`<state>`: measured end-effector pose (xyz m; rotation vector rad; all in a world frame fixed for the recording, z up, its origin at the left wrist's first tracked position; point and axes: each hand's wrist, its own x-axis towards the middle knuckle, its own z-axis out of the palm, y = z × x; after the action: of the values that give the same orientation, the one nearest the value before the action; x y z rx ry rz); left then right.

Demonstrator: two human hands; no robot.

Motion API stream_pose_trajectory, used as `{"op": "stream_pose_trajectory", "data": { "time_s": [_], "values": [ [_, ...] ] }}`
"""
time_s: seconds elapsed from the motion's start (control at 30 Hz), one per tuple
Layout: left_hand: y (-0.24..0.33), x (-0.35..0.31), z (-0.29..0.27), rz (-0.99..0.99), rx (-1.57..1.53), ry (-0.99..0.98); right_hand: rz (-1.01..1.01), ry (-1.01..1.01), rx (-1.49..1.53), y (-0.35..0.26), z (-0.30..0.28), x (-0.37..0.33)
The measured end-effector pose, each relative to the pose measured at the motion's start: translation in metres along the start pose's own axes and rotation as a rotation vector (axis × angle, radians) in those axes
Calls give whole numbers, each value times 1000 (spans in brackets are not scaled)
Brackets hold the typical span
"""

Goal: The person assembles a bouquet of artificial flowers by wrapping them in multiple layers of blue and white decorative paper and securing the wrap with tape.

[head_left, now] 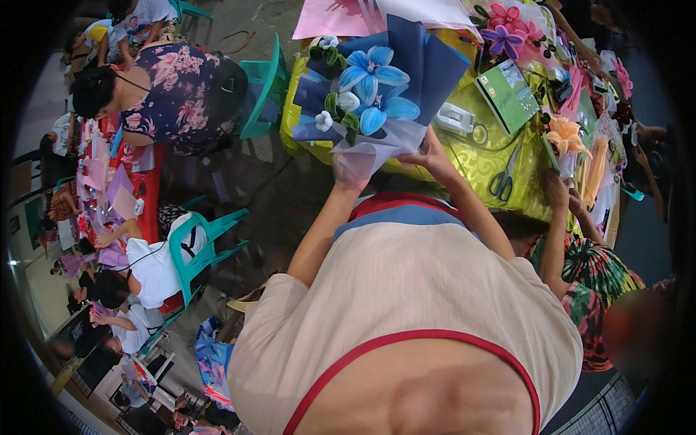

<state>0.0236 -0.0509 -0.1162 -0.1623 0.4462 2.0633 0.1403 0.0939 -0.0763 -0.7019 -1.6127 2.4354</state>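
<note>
In front of me, over the near edge of the table, is a bouquet of blue pipe-cleaner flowers with small white buds and dark green leaves. Dark blue wrapping paper stands behind the flowers, and a sheer whitish wrap gathers round the lower front. My left hand is closed round the bottom of the bouquet, partly veiled by the sheer wrap. At the lower right side, my right hand grips the wrap's edge, with some fingers hidden behind it.
Scissors, a white tape dispenser and a green box lie on the yellow tablecloth. Pink sheets lie at the far side. To the right, another person's hand holds orange flowers. Green chairs stand left.
</note>
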Motion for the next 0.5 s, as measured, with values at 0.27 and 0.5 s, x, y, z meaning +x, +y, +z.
{"op": "stream_pose_trajectory", "data": {
  "time_s": [0.27,0.5],
  "values": [
    [-13,27,-26,3,53,-27,-10,43,27,1,4,11],
    [-14,67,-1,8,142,81,-148,303,-227,8,6,40]
  ]
}}
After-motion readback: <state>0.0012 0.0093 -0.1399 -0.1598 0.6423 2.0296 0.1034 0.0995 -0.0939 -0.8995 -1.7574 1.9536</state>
